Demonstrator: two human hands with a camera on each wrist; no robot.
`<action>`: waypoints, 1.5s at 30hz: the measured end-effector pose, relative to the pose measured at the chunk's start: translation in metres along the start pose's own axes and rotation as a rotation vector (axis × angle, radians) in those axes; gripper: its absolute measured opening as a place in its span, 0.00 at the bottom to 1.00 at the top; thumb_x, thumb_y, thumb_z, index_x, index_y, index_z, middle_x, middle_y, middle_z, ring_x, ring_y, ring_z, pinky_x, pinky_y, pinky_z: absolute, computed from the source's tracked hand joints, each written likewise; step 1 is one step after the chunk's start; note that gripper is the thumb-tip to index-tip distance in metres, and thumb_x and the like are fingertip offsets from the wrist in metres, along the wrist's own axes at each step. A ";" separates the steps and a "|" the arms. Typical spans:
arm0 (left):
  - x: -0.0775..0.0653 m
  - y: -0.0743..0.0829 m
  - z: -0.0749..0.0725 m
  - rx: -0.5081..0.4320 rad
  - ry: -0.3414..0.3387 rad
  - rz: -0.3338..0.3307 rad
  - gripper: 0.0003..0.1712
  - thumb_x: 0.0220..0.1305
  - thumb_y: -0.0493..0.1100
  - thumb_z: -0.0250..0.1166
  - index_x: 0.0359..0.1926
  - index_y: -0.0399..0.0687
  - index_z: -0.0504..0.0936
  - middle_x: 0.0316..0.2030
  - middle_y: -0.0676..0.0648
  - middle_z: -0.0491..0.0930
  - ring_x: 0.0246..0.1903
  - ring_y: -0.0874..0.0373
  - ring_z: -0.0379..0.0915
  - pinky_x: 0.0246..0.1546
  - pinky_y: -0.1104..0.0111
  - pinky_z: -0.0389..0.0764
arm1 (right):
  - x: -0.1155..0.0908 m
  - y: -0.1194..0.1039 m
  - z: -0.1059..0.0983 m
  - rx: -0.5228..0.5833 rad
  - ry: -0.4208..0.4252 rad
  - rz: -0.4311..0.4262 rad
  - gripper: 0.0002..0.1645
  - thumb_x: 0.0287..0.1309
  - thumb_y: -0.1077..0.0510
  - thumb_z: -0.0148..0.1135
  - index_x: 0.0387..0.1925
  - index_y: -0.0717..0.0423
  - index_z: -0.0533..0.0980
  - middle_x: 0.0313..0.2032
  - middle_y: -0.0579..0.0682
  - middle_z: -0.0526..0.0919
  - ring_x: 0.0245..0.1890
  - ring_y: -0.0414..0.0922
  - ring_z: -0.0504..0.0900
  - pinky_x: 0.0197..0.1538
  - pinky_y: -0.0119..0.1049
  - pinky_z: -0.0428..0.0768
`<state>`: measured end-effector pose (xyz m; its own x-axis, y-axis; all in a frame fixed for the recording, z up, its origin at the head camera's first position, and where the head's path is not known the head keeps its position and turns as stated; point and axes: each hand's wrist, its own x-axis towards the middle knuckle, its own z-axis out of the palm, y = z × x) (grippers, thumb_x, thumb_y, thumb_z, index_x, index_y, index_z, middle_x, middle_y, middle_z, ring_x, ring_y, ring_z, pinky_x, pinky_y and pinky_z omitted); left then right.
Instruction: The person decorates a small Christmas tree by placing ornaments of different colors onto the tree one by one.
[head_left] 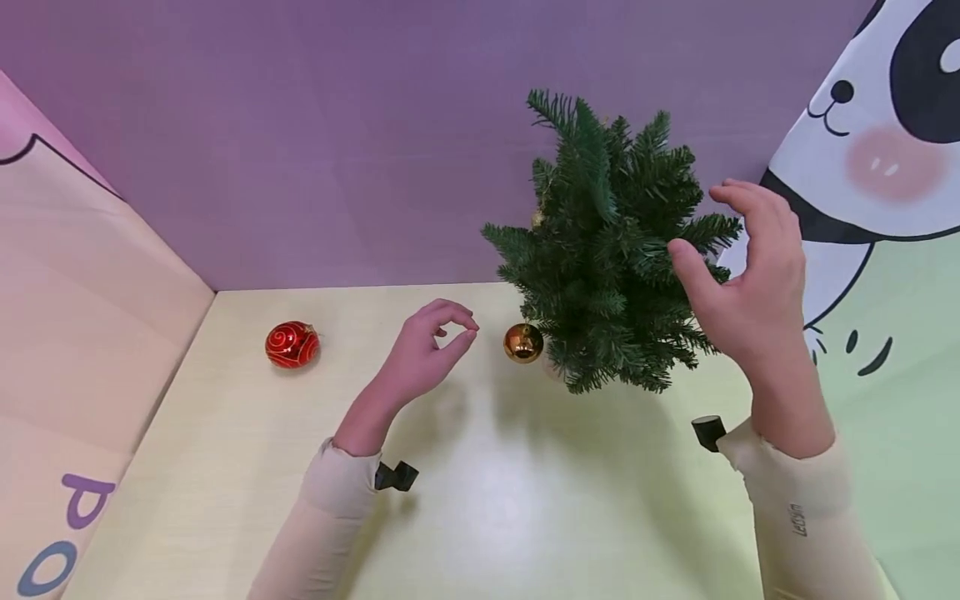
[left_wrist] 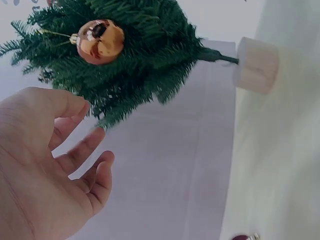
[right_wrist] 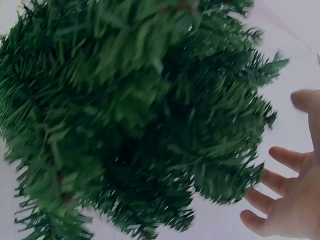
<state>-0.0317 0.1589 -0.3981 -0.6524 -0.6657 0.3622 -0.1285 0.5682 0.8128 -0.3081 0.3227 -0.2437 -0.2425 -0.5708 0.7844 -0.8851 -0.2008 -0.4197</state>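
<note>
A small green Christmas tree [head_left: 615, 258] stands at the back of the table on a round wooden base [left_wrist: 257, 66]. From its left side hangs a shiny gold bauble [head_left: 523, 343], with a pale bauble [head_left: 555, 367] partly hidden behind it. My left hand [head_left: 420, 354] hovers left of the gold bauble, fingers loosely curled and holding nothing. Beside the right branches is my right hand [head_left: 753, 283], its thumb and fingers spread apart with nothing between them. In the right wrist view, the right hand [right_wrist: 287, 195] is near the branch tips; contact is unclear.
A red bauble [head_left: 292, 345] with swirl lines lies on the left part of the pale table [head_left: 510, 517]. Behind the tree rises a purple backdrop [head_left: 337, 167]. A printed panda panel [head_left: 847, 183] borders the right side, and a pale panel [head_left: 82, 317] the left.
</note>
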 end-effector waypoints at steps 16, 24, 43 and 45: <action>-0.021 -0.039 -0.020 0.059 -0.008 -0.086 0.05 0.65 0.35 0.63 0.39 0.48 0.83 0.40 0.52 0.79 0.41 0.57 0.72 0.42 0.53 0.72 | -0.001 0.030 0.001 0.089 -0.283 0.128 0.43 0.60 0.49 0.63 0.72 0.53 0.59 0.70 0.52 0.59 0.70 0.47 0.55 0.70 0.45 0.50; -0.029 -0.055 -0.029 0.083 -0.043 -0.182 0.05 0.68 0.39 0.62 0.41 0.49 0.82 0.46 0.50 0.79 0.49 0.52 0.73 0.46 0.52 0.71 | -0.006 0.030 0.002 0.081 -0.270 0.114 0.38 0.59 0.52 0.64 0.69 0.56 0.64 0.66 0.55 0.65 0.67 0.51 0.60 0.68 0.47 0.55; -0.035 -0.090 -0.041 0.088 -0.030 -0.273 0.09 0.68 0.37 0.60 0.45 0.39 0.82 0.47 0.44 0.79 0.50 0.48 0.71 0.47 0.56 0.74 | -0.024 0.014 0.002 0.118 -0.183 0.033 0.29 0.65 0.51 0.58 0.62 0.63 0.71 0.63 0.58 0.71 0.66 0.49 0.64 0.66 0.38 0.58; -0.037 -0.092 -0.041 0.095 -0.037 -0.276 0.09 0.69 0.37 0.60 0.45 0.40 0.82 0.47 0.44 0.79 0.51 0.47 0.71 0.47 0.56 0.74 | -0.026 0.011 0.002 0.116 -0.181 0.026 0.28 0.65 0.53 0.58 0.61 0.63 0.71 0.62 0.57 0.71 0.66 0.49 0.64 0.66 0.37 0.58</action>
<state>0.0349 0.1111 -0.4670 -0.6093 -0.7845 0.1149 -0.3732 0.4116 0.8314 -0.3107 0.3334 -0.2699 -0.1802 -0.7084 0.6824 -0.8255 -0.2683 -0.4966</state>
